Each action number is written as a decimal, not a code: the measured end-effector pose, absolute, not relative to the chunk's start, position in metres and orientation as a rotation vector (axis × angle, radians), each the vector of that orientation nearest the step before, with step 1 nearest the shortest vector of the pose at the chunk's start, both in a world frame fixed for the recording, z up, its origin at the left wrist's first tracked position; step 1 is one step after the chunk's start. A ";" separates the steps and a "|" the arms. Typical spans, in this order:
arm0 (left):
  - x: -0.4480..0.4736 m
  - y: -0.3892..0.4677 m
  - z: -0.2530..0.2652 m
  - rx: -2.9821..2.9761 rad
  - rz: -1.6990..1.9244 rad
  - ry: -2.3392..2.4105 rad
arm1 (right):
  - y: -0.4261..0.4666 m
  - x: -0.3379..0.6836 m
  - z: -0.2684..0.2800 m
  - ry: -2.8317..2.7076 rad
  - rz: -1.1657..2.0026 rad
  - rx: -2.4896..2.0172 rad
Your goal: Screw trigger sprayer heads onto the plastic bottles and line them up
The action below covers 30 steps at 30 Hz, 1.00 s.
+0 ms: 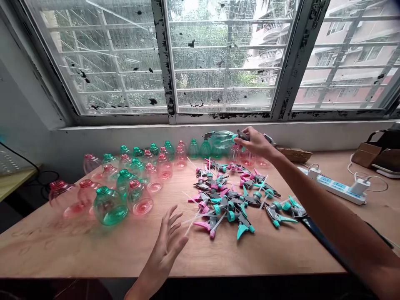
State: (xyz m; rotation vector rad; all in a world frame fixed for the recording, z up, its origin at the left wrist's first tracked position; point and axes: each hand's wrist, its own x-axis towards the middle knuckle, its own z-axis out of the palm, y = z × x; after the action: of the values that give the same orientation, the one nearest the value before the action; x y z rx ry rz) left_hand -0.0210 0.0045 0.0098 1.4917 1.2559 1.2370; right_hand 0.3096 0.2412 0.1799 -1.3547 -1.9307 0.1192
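At the back of the table, my right hand [254, 141] is closed round the dark spray head of a clear green spray bottle [223, 140], which lies sideways in the air with its base to the left. My left hand [164, 246] is open near the front edge, fingers spread, with nothing in it. Just beyond it lies a heap of trigger spray heads [231, 204] in pink, teal and grey, with white dip tubes. Open-necked bottles, such as a green bottle [110, 207] and a pink bottle [139, 198], stand in a group on the left.
Behind the heap, several bottles with spray heads, among them a green one [205, 148], stand along the wall. A white power strip [339, 189] with plugs lies on the right, near a brown box [375, 156]. The window [218, 62] rises behind the wooden table [93, 254].
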 end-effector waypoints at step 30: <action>-0.019 0.000 0.013 1.439 1.198 1.269 | 0.392 0.245 0.127 -2.083 -0.448 -1.792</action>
State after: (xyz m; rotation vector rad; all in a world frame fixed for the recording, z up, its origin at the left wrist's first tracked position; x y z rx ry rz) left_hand -0.0192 0.0002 0.0130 1.4394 1.2686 1.1985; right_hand 0.2453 0.3922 0.1268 -1.7922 -2.0827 -0.4479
